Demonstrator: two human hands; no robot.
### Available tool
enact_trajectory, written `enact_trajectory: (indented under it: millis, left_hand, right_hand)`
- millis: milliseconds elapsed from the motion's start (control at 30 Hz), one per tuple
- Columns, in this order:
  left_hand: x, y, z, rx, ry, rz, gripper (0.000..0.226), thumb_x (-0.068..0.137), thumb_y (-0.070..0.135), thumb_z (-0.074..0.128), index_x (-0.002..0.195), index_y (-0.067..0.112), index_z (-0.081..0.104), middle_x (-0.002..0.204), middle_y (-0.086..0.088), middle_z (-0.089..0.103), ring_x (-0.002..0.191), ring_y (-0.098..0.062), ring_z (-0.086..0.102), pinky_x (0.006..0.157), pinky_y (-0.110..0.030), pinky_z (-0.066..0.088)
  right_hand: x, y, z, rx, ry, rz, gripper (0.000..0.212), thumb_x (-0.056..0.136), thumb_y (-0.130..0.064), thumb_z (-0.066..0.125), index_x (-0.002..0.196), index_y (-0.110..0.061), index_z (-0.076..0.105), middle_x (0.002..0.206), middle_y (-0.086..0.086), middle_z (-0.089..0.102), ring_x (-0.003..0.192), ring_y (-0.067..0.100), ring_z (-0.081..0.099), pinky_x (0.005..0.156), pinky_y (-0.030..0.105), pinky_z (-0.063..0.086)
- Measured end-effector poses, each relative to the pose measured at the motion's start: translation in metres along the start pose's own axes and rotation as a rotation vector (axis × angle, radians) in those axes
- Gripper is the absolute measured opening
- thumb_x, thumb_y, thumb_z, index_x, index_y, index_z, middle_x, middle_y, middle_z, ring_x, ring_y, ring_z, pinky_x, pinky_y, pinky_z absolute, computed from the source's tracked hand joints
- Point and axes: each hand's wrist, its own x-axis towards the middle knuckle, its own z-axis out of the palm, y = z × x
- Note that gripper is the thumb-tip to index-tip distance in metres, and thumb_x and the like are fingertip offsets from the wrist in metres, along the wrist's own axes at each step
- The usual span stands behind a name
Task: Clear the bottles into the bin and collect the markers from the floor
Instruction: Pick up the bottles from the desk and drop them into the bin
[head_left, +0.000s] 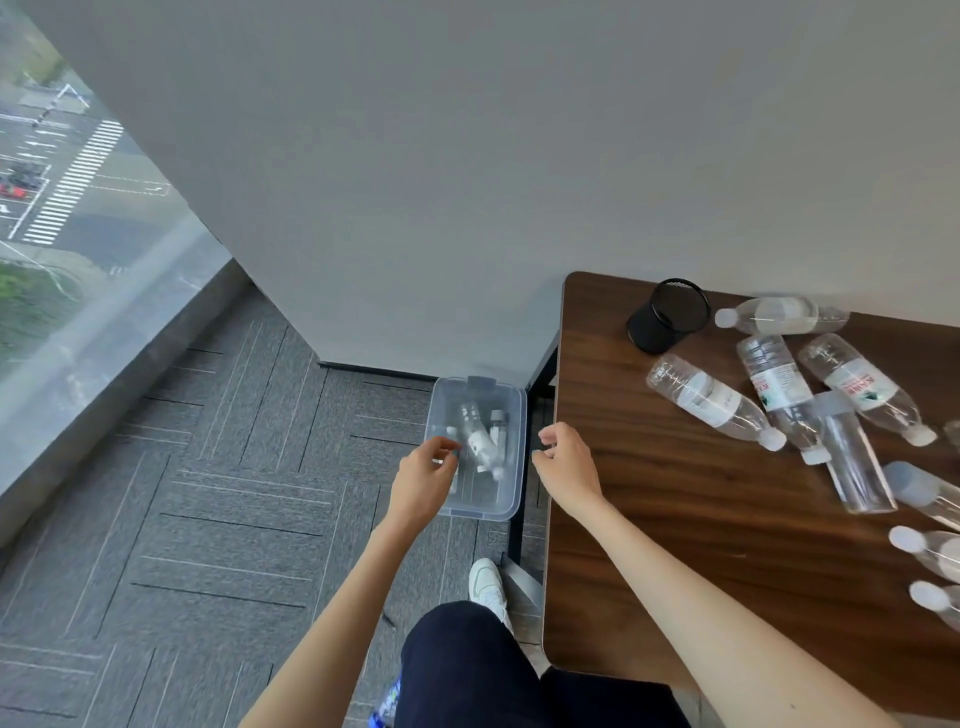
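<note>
a clear plastic bin (511, 415) sits on the grey carpet (208, 467), just beside the left edge of the wooden counter (649, 519) and close to the wall's corner. inside the bin lie a few clear bottles (478, 439), one with a white label, tumbled against each other.

the left hand (423, 480) hangs over the near left part of the bin, fingers curled loosely with thumb and fingertips nearly meeting; it appears to have hold of nothing, though the inside of the curl is hard to see. the right hand (569, 465) hangs over the gap between the bin's right rim and the counter's edge, its fingers also half curled and nothing gripped in them.

on the counter, well apart from both hands, more clear bottles lie on their sides: one against the wall (784, 315), a cluster of three with white caps pointing toward the near right (714, 400), two of them with red print on their labels, and a tall clear container with a grey lid (852, 452) lying across them. further capped bottles (930, 551) run off the right edge. a black mesh cup (667, 317) stands tilted near the counter's far left corner.

a white shoe (485, 584) and a dark trouser leg (467, 670) show below, beside the counter's black leg. a window (62, 208) overlooks a street at the left.
</note>
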Motion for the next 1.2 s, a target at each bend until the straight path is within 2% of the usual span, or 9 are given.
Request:
enact_trajectory:
  millis: [133, 367, 433, 533, 600, 700, 833, 933, 1200]
  left_hand:
    - [0.002, 0.02, 0.012, -0.003, -0.047, 0.043, 0.018, 0.095, 0.02, 0.051, 0.105, 0.02, 0.066, 0.097, 0.001, 0.069, 0.085, -0.022, 0.069, 0.082, -0.049, 0.056]
    - [0.004, 0.049, 0.041, 0.022, -0.129, 0.107, 0.019, 0.095, 0.019, 0.05, 0.105, 0.02, 0.066, 0.094, 0.002, 0.068, 0.086, -0.017, 0.068, 0.081, -0.046, 0.057]
    - [0.004, 0.057, 0.05, 0.038, -0.149, 0.12, 0.02, 0.095, 0.018, 0.049, 0.105, 0.021, 0.066, 0.094, 0.002, 0.068, 0.084, -0.02, 0.069, 0.077, -0.046, 0.057]
    - [0.002, 0.071, 0.066, 0.054, -0.167, 0.152, 0.02, 0.095, 0.017, 0.048, 0.103, 0.022, 0.066, 0.093, 0.001, 0.068, 0.078, -0.029, 0.068, 0.068, -0.044, 0.054]
    - [-0.001, 0.083, 0.079, 0.056, -0.181, 0.171, 0.02, 0.096, 0.016, 0.048, 0.103, 0.021, 0.066, 0.094, -0.001, 0.068, 0.074, -0.029, 0.066, 0.063, -0.04, 0.051]
    - [-0.006, 0.101, 0.101, 0.069, -0.194, 0.192, 0.019, 0.095, 0.016, 0.049, 0.101, 0.023, 0.066, 0.093, -0.004, 0.069, 0.084, -0.026, 0.068, 0.068, -0.042, 0.053]
    - [-0.01, 0.12, 0.135, 0.099, -0.205, 0.2, 0.018, 0.093, 0.018, 0.05, 0.098, 0.028, 0.065, 0.085, 0.0, 0.071, 0.081, -0.028, 0.069, 0.077, -0.047, 0.055]
    - [-0.014, 0.134, 0.161, 0.111, -0.202, 0.215, 0.019, 0.093, 0.018, 0.05, 0.097, 0.029, 0.065, 0.085, 0.005, 0.071, 0.079, -0.027, 0.069, 0.079, -0.05, 0.056]
    - [-0.031, 0.183, 0.238, 0.129, -0.202, 0.214, 0.019, 0.094, 0.018, 0.052, 0.107, 0.026, 0.064, 0.101, 0.006, 0.069, 0.091, -0.009, 0.065, 0.08, -0.038, 0.057]
  right_hand:
    - [-0.005, 0.018, -0.013, 0.059, 0.042, 0.024, 0.021, 0.092, -0.01, 0.052, 0.111, -0.016, 0.058, 0.116, 0.0, 0.06, 0.097, 0.015, 0.06, 0.087, 0.037, 0.053]
    - [-0.008, 0.047, -0.035, 0.15, 0.125, 0.082, 0.019, 0.092, -0.007, 0.053, 0.104, -0.018, 0.062, 0.105, -0.005, 0.063, 0.095, 0.013, 0.062, 0.081, 0.032, 0.055]
    - [-0.008, 0.054, -0.043, 0.185, 0.138, 0.096, 0.019, 0.091, -0.006, 0.053, 0.102, -0.019, 0.062, 0.103, -0.005, 0.063, 0.096, 0.014, 0.063, 0.081, 0.033, 0.056]
    - [-0.008, 0.066, -0.057, 0.214, 0.167, 0.099, 0.019, 0.092, -0.005, 0.054, 0.103, -0.018, 0.063, 0.103, -0.003, 0.063, 0.096, 0.013, 0.063, 0.079, 0.027, 0.053]
    - [-0.009, 0.076, -0.069, 0.23, 0.186, 0.099, 0.019, 0.092, -0.005, 0.055, 0.103, -0.018, 0.063, 0.103, -0.003, 0.063, 0.096, 0.012, 0.062, 0.078, 0.024, 0.052]
    - [-0.009, 0.094, -0.088, 0.267, 0.205, 0.112, 0.02, 0.09, -0.003, 0.055, 0.1, -0.019, 0.063, 0.102, -0.003, 0.064, 0.095, 0.014, 0.064, 0.08, 0.029, 0.054]
    - [-0.011, 0.123, -0.117, 0.307, 0.222, 0.112, 0.021, 0.091, -0.002, 0.053, 0.101, -0.017, 0.063, 0.102, -0.002, 0.065, 0.095, 0.015, 0.065, 0.081, 0.029, 0.054]
    - [-0.012, 0.147, -0.141, 0.319, 0.22, 0.102, 0.021, 0.092, -0.003, 0.051, 0.102, -0.017, 0.063, 0.102, -0.002, 0.064, 0.095, 0.016, 0.066, 0.084, 0.033, 0.055]
    - [-0.004, 0.208, -0.207, 0.328, 0.241, 0.079, 0.021, 0.093, -0.003, 0.048, 0.099, -0.019, 0.061, 0.099, -0.002, 0.064, 0.094, 0.017, 0.066, 0.084, 0.03, 0.054]
